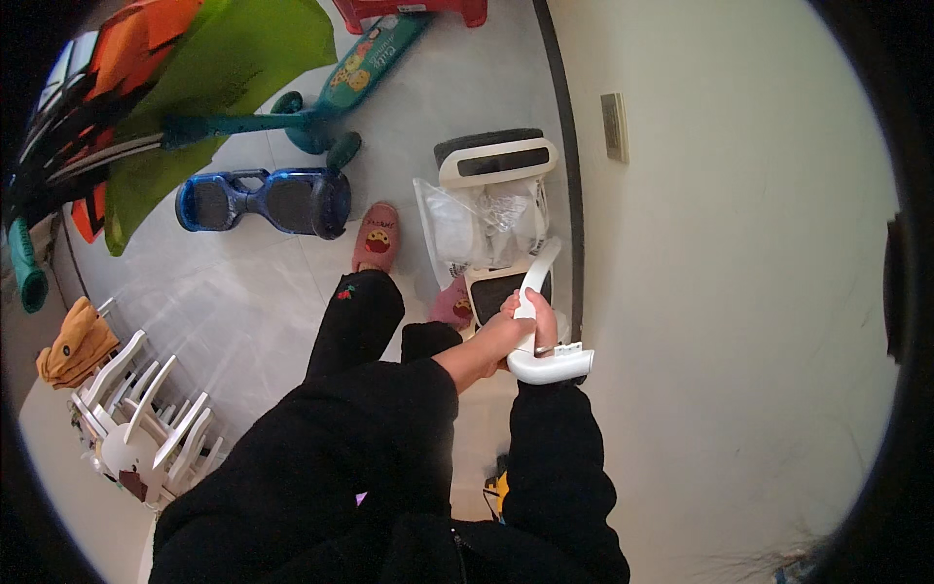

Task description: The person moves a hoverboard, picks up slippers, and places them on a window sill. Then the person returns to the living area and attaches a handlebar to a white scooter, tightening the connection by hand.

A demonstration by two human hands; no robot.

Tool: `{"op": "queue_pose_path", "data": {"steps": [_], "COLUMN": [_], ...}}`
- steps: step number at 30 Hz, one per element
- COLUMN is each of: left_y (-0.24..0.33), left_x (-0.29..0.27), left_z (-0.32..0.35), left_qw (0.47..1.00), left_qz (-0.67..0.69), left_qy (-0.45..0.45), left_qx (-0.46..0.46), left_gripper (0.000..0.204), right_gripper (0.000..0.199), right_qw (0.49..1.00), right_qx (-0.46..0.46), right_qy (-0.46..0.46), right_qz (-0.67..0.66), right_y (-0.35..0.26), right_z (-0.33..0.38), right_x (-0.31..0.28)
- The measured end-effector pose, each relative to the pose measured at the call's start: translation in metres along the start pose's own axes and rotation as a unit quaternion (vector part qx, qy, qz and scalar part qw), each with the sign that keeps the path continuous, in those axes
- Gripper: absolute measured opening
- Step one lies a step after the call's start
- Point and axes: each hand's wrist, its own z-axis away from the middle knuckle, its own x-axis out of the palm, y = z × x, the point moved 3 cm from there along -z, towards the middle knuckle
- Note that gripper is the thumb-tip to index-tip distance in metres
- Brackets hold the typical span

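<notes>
Before my body I hold a curved white plastic piece [555, 366], its lower end hooked to the right and its upper end slanting up. My left hand [498, 343] comes across from the left and closes on its middle. On the right, my right hand [545, 319] has its fingers wrapped round the same stretch, close to the left hand. Just beyond, on the floor, lies a white frame with a dark panel [499, 156]. A clear plastic bag [486, 219] with white contents rests against it. Another white part with a dark panel [498, 295] lies partly behind my hands.
My feet wear pink slippers [377, 237]. A blue hoverboard [265, 202] and a teal scooter [352, 83] stand ahead on the left, near a green and orange fabric item [233, 58]. White chairs [146, 409] are at far left. A pale wall [730, 292] with a switch plate [615, 127] runs along the right.
</notes>
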Motion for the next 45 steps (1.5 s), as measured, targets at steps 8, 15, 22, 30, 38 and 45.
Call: {"op": "queue_pose_path", "data": {"steps": [8, 15, 22, 30, 38, 45], "left_y": [0.023, 0.015, -0.01, -0.01, 0.004, 0.006], "left_x": [0.018, 0.029, 0.017, 0.014, 0.02, 0.029], "left_z": [0.04, 0.042, 0.072, 0.054, 0.037, 0.031], "left_qw": [0.997, 0.995, 0.99, 0.988, 0.992, 0.99], "left_qz": [-0.002, -0.018, -0.042, -0.072, 0.003, 0.033], "left_qy": [0.034, 0.044, 0.067, 0.049, 0.004, -0.013], "left_qx": [0.072, 0.092, 0.118, 0.13, 0.122, 0.138], "left_gripper": [0.035, 0.029, 0.034, 0.035, 0.035, 0.023], "right_gripper": [0.029, 0.028, 0.024, 0.016, 0.024, 0.024], "right_qw": [1.0, 0.995, 0.992, 0.978, 0.994, 0.952], "right_qx": [0.029, -0.025, -0.072, -0.131, -0.089, -0.239], "right_qy": [0.003, -0.057, -0.1, -0.147, -0.052, -0.19], "right_qz": [0.009, 0.072, 0.025, 0.069, 0.024, -0.011], "right_y": [-0.006, -0.01, 0.026, 0.02, 0.007, 0.001], "right_z": [0.023, 0.037, 0.046, 0.044, 0.039, 0.051], "right_x": [0.028, 0.034, 0.028, 0.024, 0.02, 0.008]}}
